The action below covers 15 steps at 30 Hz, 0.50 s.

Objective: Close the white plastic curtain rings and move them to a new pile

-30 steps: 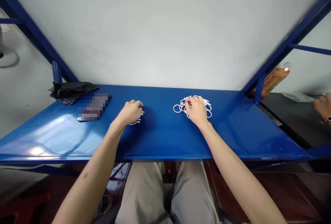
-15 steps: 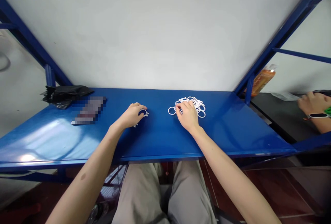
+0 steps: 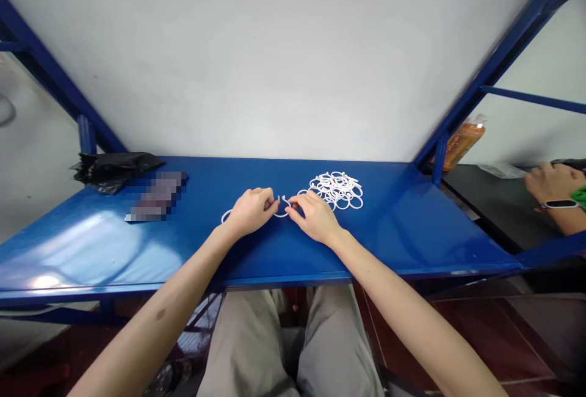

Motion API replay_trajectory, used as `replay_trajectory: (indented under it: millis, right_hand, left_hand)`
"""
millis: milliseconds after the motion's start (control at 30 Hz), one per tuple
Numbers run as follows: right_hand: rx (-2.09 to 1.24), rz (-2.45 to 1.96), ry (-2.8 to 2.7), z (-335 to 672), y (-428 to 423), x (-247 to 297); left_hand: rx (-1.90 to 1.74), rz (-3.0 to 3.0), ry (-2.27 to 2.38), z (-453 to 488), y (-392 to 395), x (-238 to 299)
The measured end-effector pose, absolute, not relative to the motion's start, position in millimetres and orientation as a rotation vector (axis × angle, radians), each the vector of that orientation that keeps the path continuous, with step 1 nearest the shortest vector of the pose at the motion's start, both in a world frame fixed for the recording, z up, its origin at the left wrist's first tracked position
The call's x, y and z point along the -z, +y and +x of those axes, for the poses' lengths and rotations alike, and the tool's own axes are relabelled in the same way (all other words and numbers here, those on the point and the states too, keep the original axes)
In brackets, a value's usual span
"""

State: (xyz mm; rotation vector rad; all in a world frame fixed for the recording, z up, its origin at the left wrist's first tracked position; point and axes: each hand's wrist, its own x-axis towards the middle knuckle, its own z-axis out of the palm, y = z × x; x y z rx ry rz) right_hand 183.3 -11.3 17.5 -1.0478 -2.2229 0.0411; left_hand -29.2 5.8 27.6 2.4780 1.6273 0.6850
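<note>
Between my two hands is a white plastic ring (image 3: 281, 215), its gap facing up and its two ends apart. It looks like a shower curtain ring. My left hand (image 3: 254, 209) pinches its left side between thumb and fingers. On the opposite side, my right hand (image 3: 315, 216) grips it with thumb and fingertips. A heap of similar white rings (image 3: 341, 188) lies on the blue table just beyond my right hand. Part of another white ring (image 3: 224, 217) shows to the left of my left hand, the rest hidden behind it.
On the blue table (image 3: 183, 262), a black plastic bag (image 3: 114, 168) and a blurred-out phone-like object (image 3: 158, 195) lie at the left. Blue frame bars (image 3: 494, 46) slope at both sides. At the right are an orange bottle (image 3: 463, 143) and another person's hand (image 3: 553, 183).
My left hand has moved right with a ring. My right hand has come left off the heap and now holds the ring's other side.
</note>
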Motion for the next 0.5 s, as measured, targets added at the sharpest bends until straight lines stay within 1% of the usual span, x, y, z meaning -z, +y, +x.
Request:
replay_trajectory:
  millis: [133, 233, 333, 500]
  right_hand:
    - [-0.307, -1.078, -2.134, 184, -8, -13]
    - [-0.475, -1.05, -2.002, 186, -2, -9]
    - [-0.509, -1.028, -1.948, 187, 1, -7]
    - [-0.437, -1.014, -1.993, 187, 0, -9]
  left_hand:
    - [-0.852, 2.518, 1.576, -20, 3, -22]
    - [-0.884, 2.471, 1.516, -18, 3, -19]
    - [-0.86, 2.428, 1.448, -17, 3, -17]
    - [-0.829, 2.415, 1.378, -16, 2, -16]
